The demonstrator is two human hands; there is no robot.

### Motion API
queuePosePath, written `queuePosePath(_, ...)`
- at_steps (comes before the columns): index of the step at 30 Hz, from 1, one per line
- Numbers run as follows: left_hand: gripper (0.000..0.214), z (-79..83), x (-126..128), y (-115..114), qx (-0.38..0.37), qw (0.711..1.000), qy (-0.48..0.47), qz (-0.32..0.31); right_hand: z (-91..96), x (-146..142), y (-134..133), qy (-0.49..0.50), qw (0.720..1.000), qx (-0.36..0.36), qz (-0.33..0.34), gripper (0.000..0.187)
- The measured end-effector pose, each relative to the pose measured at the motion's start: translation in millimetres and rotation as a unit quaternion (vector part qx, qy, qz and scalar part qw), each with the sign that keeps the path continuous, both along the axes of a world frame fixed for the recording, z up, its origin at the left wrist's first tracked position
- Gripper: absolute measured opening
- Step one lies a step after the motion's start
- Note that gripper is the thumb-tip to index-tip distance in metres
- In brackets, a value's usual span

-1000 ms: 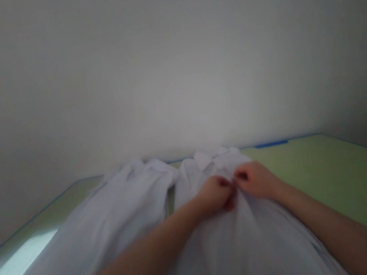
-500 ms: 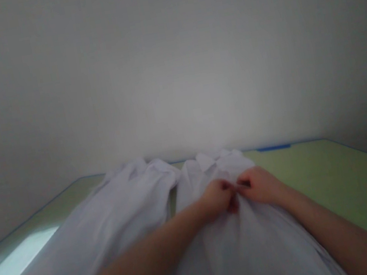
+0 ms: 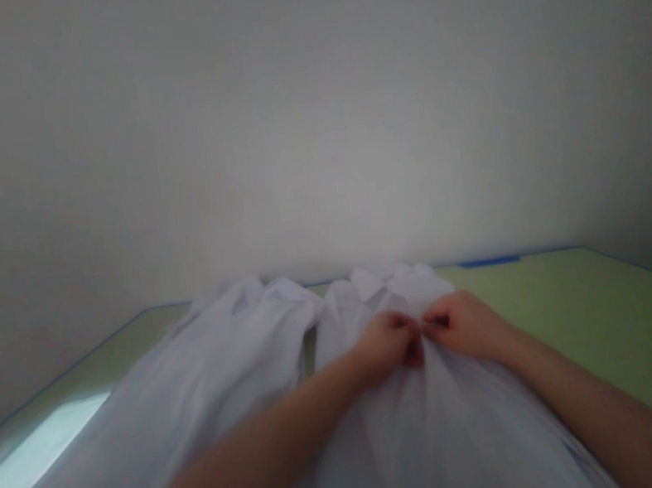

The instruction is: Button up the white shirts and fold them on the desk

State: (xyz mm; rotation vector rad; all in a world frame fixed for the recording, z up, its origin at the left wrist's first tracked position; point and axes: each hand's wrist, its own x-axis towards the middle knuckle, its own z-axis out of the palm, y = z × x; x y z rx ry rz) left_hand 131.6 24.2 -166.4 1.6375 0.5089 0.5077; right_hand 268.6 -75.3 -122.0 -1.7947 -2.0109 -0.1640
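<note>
**Two hands pinch a soft white cloth garment [image 3: 437, 443] along a raised fold**

The garment, thin-looking and matte, lies on a flat, pale green desk [image 3: 598, 322] with blue edging. Its far end is crumpled into small, angular, collar-like points; its near part spreads into broad, loose pleats that run out of view. Its weave is too blurred to make out.

The left hand [image 3: 389, 344] is over the upper middle of the garment, its fingers curled inward and closed down on a pinch of the fabric. The right hand [image 3: 466, 324] is at the right of the same fold, thumb and forefinger brought together at the tips with a small rounded hollow behind them, pinching the fabric too. The two sets of fingertips nearly meet, and creases fan out below them; whether they touch is hard to tell.

Left of the garment lies a long, rumpled heap of white fabric [image 3: 221, 363], with smooth, drooping folds. A narrow wedge of green separates the two, closing toward the far end. Farther left of the garment, a bright, glossy reflection [image 3: 40, 450] streaks the desk. Beyond the garment's far right corner sits a flat blue strip [image 3: 489, 261] on the desk's edge. Behind the garment rises a plain, smooth grey wall [image 3: 303, 113].
</note>
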Motion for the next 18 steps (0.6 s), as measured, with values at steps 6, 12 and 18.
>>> queuePosePath(6, 0.013, 2.9, -0.2, 1.9, 0.016, 1.000, -0.003, 0.006, -2.0, -0.8, -0.7, 0.010, 1.000, 0.008, -0.004, 0.019)
queuePosePath(12, 0.018, -2.0, 0.0, 7.9, 0.058, 0.998, 0.009, 0.000, -3.4, 0.5, 3.1, 0.047, 0.999, 0.012, -0.008, 0.023)
queuePosePath(18, 0.017, -3.1, 1.1, 8.3, 0.054, 0.999, 0.007, 0.000, -2.1, -1.5, 2.7, 0.035, 0.999, 0.012, -0.011, 0.024)
